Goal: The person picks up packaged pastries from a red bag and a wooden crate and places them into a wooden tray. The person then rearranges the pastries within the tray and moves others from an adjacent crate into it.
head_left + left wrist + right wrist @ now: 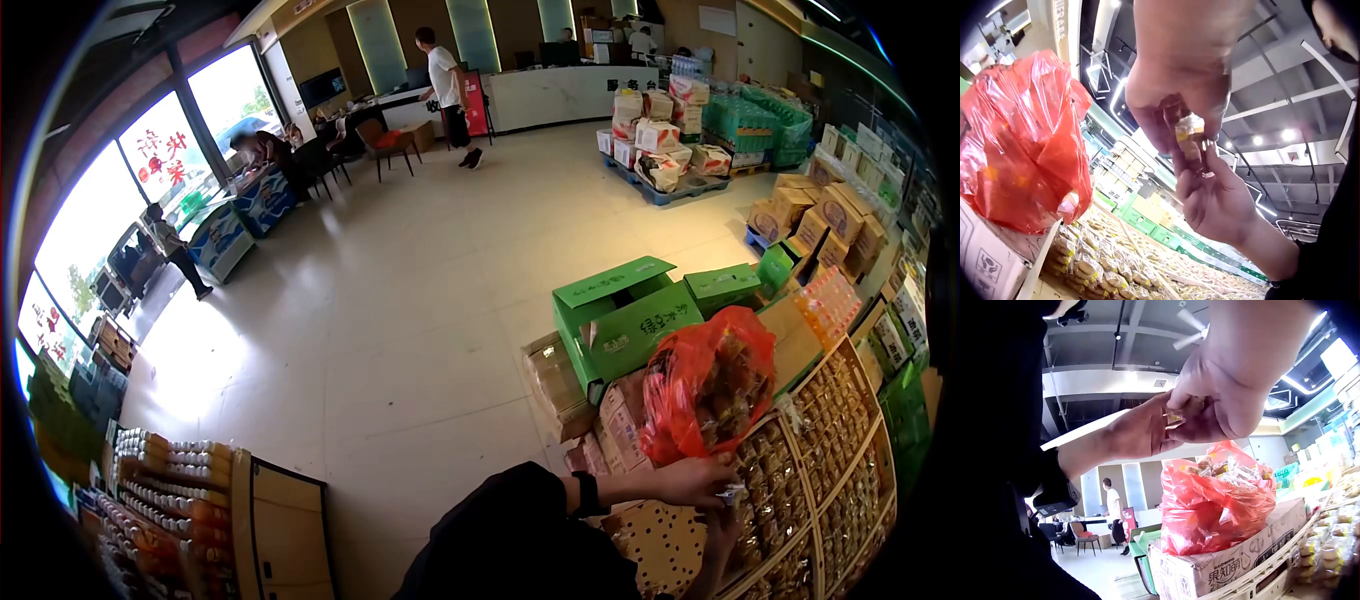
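Both hands meet in front of the body around a small snack packet (1190,132) in a clear wrapper with yellow marks. My left hand (690,482), with a dark band on its wrist, pinches one end of the packet. The other end is between the fingers of my right hand (1219,200); much of the packet is hidden by fingers. Close beyond the hands, a red plastic bag (1210,512), its top open, is filled with similar wrapped packets. It rests on a printed carton (1241,559) beside wooden-edged bins of wrapped snacks (820,450).
Green boxes (640,325) stand beyond the bag. Brown cartons (835,220) and a blue pallet (665,188) of packages are farther right. Bottles fill a shelf (285,520) at lower left. A person (447,90) is near the counter (560,98); another stands by a freezer (220,243).
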`<action>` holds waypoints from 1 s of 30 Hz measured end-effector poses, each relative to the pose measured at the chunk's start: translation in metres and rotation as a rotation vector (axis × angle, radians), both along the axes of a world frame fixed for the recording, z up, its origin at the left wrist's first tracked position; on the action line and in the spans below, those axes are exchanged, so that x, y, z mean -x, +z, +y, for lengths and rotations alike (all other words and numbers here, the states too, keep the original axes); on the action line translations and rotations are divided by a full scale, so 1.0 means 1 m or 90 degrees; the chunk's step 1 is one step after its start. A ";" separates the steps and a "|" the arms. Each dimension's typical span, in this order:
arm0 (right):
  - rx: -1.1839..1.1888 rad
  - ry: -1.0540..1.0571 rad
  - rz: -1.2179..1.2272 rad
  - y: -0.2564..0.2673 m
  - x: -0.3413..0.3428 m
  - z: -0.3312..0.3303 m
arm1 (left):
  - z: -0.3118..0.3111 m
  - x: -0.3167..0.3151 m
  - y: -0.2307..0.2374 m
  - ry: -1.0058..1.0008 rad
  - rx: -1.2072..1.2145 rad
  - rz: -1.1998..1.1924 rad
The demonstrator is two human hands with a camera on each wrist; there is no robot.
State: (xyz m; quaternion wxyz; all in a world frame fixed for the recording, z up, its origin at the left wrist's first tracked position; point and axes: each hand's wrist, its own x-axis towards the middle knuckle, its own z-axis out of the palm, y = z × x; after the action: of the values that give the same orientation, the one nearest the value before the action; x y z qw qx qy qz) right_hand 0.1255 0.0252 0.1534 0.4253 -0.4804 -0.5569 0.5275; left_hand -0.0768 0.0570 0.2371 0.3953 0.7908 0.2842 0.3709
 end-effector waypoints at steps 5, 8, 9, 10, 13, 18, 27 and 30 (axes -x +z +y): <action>-0.046 -0.030 -0.064 -0.034 -0.036 0.001 | 0.002 0.009 -0.006 -0.006 0.029 0.187; 0.036 0.060 0.049 -0.011 -0.027 -0.006 | -0.002 0.011 -0.012 -0.046 0.036 0.142; 0.036 0.061 0.048 -0.015 -0.028 -0.007 | -0.004 0.012 -0.011 -0.045 0.036 0.141; 0.030 0.061 0.050 -0.021 -0.031 -0.007 | -0.005 0.013 -0.009 -0.050 0.049 0.117; 0.035 -0.023 0.075 -0.018 -0.019 -0.008 | -0.005 0.015 -0.008 -0.060 0.056 0.086; -0.041 -0.231 0.039 -0.056 -0.037 0.006 | -0.004 0.010 -0.020 -0.050 0.046 0.062; 0.050 -0.221 0.140 -0.050 -0.038 0.001 | -0.007 0.009 -0.016 -0.061 0.094 0.077; 0.043 -0.240 0.150 -0.064 -0.047 0.003 | -0.007 0.006 -0.021 -0.087 0.141 0.059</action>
State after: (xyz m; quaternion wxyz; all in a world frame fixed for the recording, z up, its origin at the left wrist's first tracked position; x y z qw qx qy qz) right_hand 0.1723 0.0287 0.0890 0.5623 -0.5249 -0.3858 0.5094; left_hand -0.0824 0.0504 0.2161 0.4908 0.7764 0.2867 0.2723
